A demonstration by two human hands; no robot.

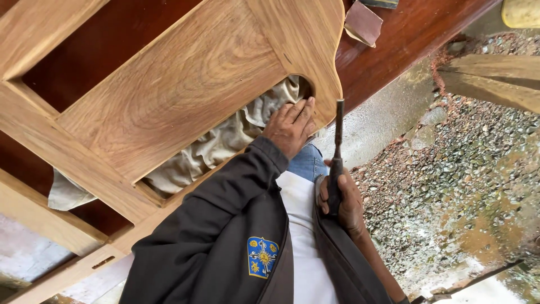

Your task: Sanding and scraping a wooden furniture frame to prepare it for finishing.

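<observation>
1. Right hand [344,200]: fist closed around a dark tool [336,157], shaft upright, just beside the frame's edge.
2. Left hand [291,126]: fingers extended flat, pressing the wooden frame [180,90] at its curved opening.

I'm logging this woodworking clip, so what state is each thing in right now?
Left hand: pressed flat on the wooden frame's edge.
Right hand: gripping a chisel.
Chisel: upright, off the wood.
Wooden frame: unfinished, lying on a cloth.
Cloth: crumpled under the frame.
Sandpaper: folded, lying aside.
</observation>
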